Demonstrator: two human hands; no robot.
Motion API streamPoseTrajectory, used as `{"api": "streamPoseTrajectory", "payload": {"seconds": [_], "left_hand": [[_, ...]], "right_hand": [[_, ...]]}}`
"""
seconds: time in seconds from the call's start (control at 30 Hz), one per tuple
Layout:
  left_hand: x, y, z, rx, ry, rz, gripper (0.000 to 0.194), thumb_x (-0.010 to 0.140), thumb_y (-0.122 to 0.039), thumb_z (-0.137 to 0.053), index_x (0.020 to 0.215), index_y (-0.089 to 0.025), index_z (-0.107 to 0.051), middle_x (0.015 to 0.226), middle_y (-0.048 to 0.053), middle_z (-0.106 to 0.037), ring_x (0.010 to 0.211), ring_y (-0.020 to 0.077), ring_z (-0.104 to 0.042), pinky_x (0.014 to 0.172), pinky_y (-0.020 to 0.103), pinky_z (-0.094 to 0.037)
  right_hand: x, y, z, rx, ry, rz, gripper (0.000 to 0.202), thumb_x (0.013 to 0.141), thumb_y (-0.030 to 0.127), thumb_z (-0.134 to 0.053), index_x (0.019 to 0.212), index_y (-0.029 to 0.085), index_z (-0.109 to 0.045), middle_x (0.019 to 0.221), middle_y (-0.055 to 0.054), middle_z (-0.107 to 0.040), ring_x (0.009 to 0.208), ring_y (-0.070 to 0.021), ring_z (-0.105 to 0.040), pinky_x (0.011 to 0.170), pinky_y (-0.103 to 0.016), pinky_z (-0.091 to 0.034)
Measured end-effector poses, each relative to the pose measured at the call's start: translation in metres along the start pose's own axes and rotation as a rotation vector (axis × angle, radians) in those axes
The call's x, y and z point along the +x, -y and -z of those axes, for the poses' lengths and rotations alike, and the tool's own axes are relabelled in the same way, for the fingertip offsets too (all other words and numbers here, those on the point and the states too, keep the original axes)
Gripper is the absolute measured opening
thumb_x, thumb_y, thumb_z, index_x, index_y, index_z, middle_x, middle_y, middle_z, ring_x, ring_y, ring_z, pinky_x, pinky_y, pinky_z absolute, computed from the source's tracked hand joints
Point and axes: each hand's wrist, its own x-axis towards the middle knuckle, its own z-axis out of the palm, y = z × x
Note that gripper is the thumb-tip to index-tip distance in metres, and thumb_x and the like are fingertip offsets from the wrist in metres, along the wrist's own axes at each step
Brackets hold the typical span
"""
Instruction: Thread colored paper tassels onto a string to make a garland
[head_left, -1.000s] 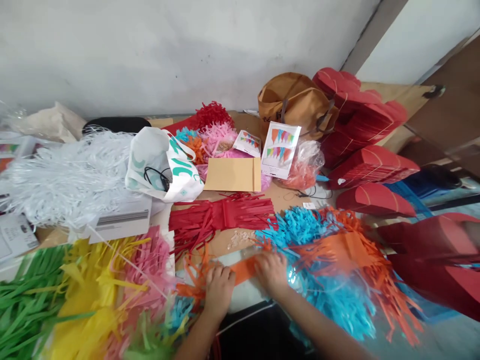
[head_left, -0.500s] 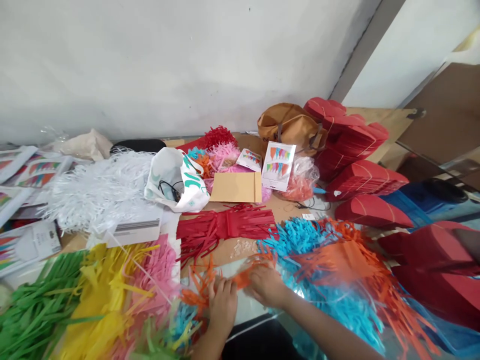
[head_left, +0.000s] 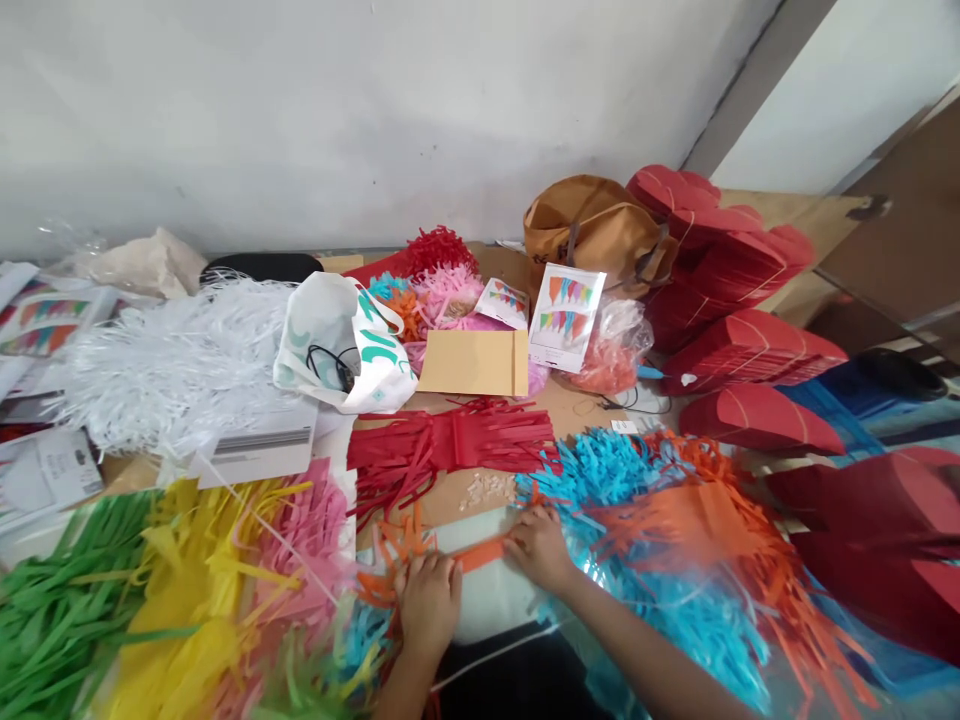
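Note:
An orange fringed tissue-paper piece (head_left: 480,554), folded into a narrow band, stretches between my hands just above a pale, glossy surface. My left hand (head_left: 429,598) is closed on its left end, where loose orange fringe spills out past the fingers. At the other end my right hand (head_left: 541,545) grips the band with curled fingers; most of that end is hidden under it. Behind the band lies a red fringed piece (head_left: 454,442), flat and banded at its middle. A small heap of clear bits (head_left: 489,490) sits between them.
Blue fringe (head_left: 667,600) and orange fringe (head_left: 697,520) pile up at right, beside red paper stacks (head_left: 757,350). Green (head_left: 75,580), yellow (head_left: 187,600) and pink fringe (head_left: 307,520) lie at left. A white bag (head_left: 337,345) and brown envelope (head_left: 474,362) stand farther back.
My hands have moved slightly apart, the left one leftward. The orange paper, blurred and bunched before, is now drawn out into a straight narrow band.

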Motion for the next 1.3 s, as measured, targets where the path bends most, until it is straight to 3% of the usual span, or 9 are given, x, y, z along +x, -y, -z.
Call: {"api": "streamPoseTrajectory", "payload": {"seconds": [0.23, 0.37, 0.47, 0.6, 0.7, 0.83, 0.97, 1.13, 1.3], "left_hand": [[0.008, -0.001, -0.002, 0.057, 0.035, 0.024, 0.024, 0.089, -0.028, -0.052, 0.071, -0.021, -0.067, 0.080, 0.004, -0.072, 0.089, 0.0264, -0.061, 0.082, 0.043, -0.035], [0.007, -0.002, -0.002, 0.065, -0.009, 0.006, 0.018, 0.088, -0.026, -0.054, 0.090, -0.021, -0.071, 0.092, 0.007, -0.072, 0.092, 0.0271, -0.061, 0.087, 0.046, -0.036], [0.006, -0.003, -0.002, 0.039, -0.035, -0.101, 0.023, 0.086, -0.018, -0.056, 0.097, -0.031, -0.072, 0.107, 0.003, -0.071, 0.106, 0.0251, -0.058, 0.102, 0.047, -0.030], [0.002, -0.005, -0.004, 0.004, -0.097, -0.208, 0.023, 0.081, -0.017, -0.061, 0.094, -0.031, -0.074, 0.109, 0.004, -0.071, 0.115, 0.0270, -0.054, 0.110, 0.050, -0.025], [0.000, -0.006, -0.006, -0.016, -0.151, -0.241, 0.022, 0.079, -0.022, -0.062, 0.098, -0.025, -0.073, 0.109, 0.008, -0.070, 0.114, 0.0283, -0.055, 0.112, 0.052, -0.024], [0.003, -0.008, -0.007, -0.008, -0.203, -0.252, 0.014, 0.082, -0.024, -0.061, 0.090, -0.023, -0.073, 0.104, 0.007, -0.071, 0.110, 0.0267, -0.057, 0.111, 0.051, -0.025], [0.004, -0.009, -0.011, -0.020, -0.241, -0.261, 0.017, 0.086, -0.017, -0.058, 0.084, -0.025, -0.072, 0.096, 0.002, -0.072, 0.103, 0.0224, -0.060, 0.110, 0.049, -0.025], [-0.005, 0.000, -0.019, -0.025, -0.239, -0.290, 0.022, 0.087, -0.012, -0.057, 0.084, -0.027, -0.072, 0.088, -0.002, -0.074, 0.098, 0.0199, -0.063, 0.105, 0.046, -0.028], [-0.011, 0.013, -0.019, -0.037, -0.194, -0.273, 0.018, 0.087, -0.014, -0.057, 0.087, -0.027, -0.071, 0.091, -0.001, -0.074, 0.098, 0.0217, -0.062, 0.097, 0.042, -0.034]], "right_hand": [[0.006, 0.001, -0.005, -0.077, 0.033, -0.054, 0.019, 0.081, 0.034, -0.070, 0.067, 0.022, -0.065, 0.078, -0.001, -0.065, 0.086, -0.0209, -0.052, 0.084, -0.037, -0.029], [0.002, 0.002, -0.007, -0.152, -0.036, -0.102, 0.017, 0.082, 0.037, -0.071, 0.077, 0.022, -0.067, 0.086, -0.005, -0.067, 0.089, -0.0238, -0.054, 0.085, -0.040, -0.031], [-0.008, 0.005, -0.015, -0.221, -0.127, 0.077, 0.012, 0.087, 0.035, -0.067, 0.087, 0.023, -0.068, 0.101, -0.006, -0.069, 0.100, -0.0253, -0.053, 0.094, -0.043, -0.028], [-0.015, 0.009, -0.026, -0.198, -0.064, 0.361, 0.013, 0.093, 0.037, -0.060, 0.097, 0.027, -0.069, 0.110, -0.003, -0.068, 0.109, -0.0252, -0.050, 0.100, -0.045, -0.026], [-0.009, 0.012, -0.029, -0.204, -0.020, 0.336, 0.015, 0.096, 0.026, -0.055, 0.091, 0.024, -0.069, 0.101, -0.004, -0.070, 0.106, -0.0234, -0.052, 0.099, -0.043, -0.029], [-0.001, 0.017, -0.024, -0.209, -0.018, 0.274, 0.019, 0.095, 0.026, -0.057, 0.081, 0.022, -0.069, 0.089, -0.003, -0.069, 0.096, -0.0214, -0.054, 0.097, -0.042, -0.031], [-0.007, 0.021, -0.026, -0.238, -0.079, 0.265, 0.011, 0.093, 0.031, -0.061, 0.094, 0.024, -0.070, 0.096, -0.003, -0.070, 0.101, -0.0233, -0.053, 0.105, -0.048, -0.025], [-0.017, 0.004, -0.035, -0.224, -0.199, 0.292, 0.017, 0.095, 0.023, -0.057, 0.084, 0.027, -0.070, 0.075, 0.001, -0.068, 0.087, -0.0199, -0.054, 0.097, -0.042, -0.032], [-0.022, -0.026, -0.028, -0.120, -0.216, 0.300, 0.017, 0.096, 0.030, -0.056, 0.092, 0.032, -0.072, 0.089, 0.003, -0.072, 0.089, -0.0187, -0.056, 0.090, -0.039, -0.034]]}}
